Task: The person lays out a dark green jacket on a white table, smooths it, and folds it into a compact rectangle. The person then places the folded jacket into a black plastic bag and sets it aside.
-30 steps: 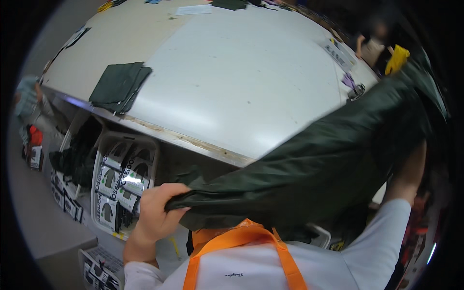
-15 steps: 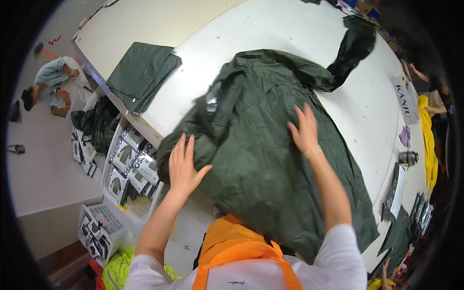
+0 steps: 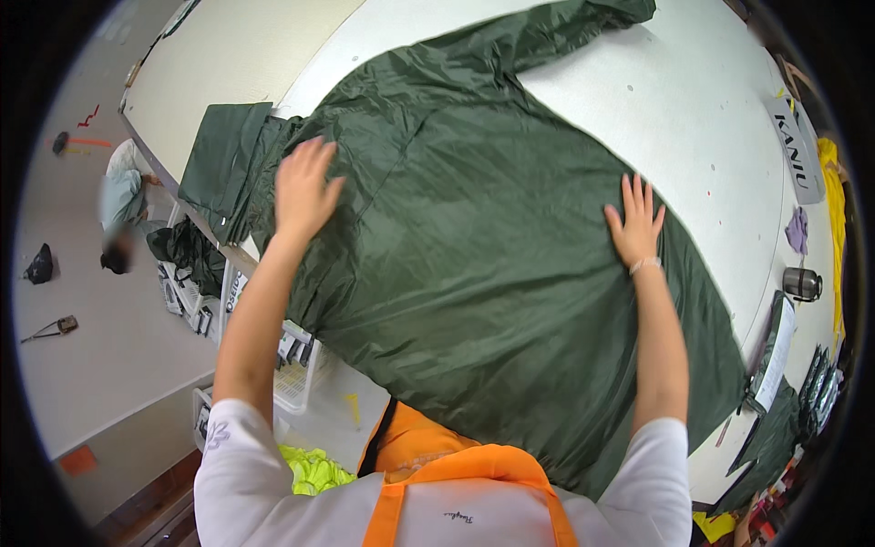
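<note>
A dark green waterproof coat (image 3: 474, 246) lies spread over the white table, one sleeve (image 3: 574, 32) stretched toward the far side. Its lower edge hangs over the near table edge against my orange apron (image 3: 419, 438). My left hand (image 3: 305, 187) is on or just above the coat's left part, fingers apart and slightly blurred. Flat on the coat's right part rests my right hand (image 3: 638, 228), fingers spread, a bracelet at the wrist. Beside my left hand, a folded green garment (image 3: 219, 164) lies at the table's left edge, partly covered by the coat.
White baskets with packaged garments (image 3: 296, 351) stand below the table at left. A person (image 3: 128, 196) bends down beyond them. On the right are a metal flask (image 3: 802, 284), a purple cloth (image 3: 797, 230), a printed box (image 3: 795, 150) and yellow fabric (image 3: 833, 210).
The coat has been spread flatter and wider, its far sleeve now extended. My left hand has moved farther forward and left; my right hand has moved to the right.
</note>
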The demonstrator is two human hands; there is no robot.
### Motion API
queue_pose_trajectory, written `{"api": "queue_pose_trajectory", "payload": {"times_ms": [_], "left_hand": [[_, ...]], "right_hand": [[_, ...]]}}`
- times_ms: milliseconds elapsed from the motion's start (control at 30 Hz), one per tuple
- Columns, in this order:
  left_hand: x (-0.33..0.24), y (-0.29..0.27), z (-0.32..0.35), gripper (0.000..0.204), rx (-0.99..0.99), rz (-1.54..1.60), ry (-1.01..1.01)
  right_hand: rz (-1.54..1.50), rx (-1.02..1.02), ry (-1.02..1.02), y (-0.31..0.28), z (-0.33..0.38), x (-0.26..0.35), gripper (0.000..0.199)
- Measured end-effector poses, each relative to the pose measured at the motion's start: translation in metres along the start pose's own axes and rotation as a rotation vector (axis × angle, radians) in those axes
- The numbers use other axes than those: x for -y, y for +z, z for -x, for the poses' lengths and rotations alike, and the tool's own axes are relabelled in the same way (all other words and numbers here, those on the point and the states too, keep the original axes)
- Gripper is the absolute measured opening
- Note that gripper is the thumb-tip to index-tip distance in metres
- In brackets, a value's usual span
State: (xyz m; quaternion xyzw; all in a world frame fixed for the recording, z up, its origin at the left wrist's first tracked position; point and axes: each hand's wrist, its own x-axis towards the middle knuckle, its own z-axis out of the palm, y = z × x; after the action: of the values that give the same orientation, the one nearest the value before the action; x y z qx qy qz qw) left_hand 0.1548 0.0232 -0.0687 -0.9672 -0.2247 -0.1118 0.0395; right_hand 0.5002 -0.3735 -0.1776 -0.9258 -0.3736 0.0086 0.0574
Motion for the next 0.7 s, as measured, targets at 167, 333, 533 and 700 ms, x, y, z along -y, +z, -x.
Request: {"api": "queue_pose_trajectory", "payload": {"times_ms": [167,333,533,700], "left_hand": [[0.006,0.064,-0.023,0.072,0.173,-0.128,-0.105],[0.034,0.089,0.031,0.08,0.129,0.104,-0.139],[0.047,0.113,-0.003,0.076,0.067,0.099,-0.086],[0.06,0.158,-0.091,0.078,-0.089,0.099,-0.075]], "right_hand": [[0.198,-0.001,0.078,-0.028,-0.029,0.003,0.065],[0.186,0.001,0.534,-0.032,0.139,0.016,0.073],[0.143,-0.067,0.682,0.008,0.159,-0.032,0.071],[0.106,-0.074,0.662,0.021,0.033,-0.087,0.074]]}}
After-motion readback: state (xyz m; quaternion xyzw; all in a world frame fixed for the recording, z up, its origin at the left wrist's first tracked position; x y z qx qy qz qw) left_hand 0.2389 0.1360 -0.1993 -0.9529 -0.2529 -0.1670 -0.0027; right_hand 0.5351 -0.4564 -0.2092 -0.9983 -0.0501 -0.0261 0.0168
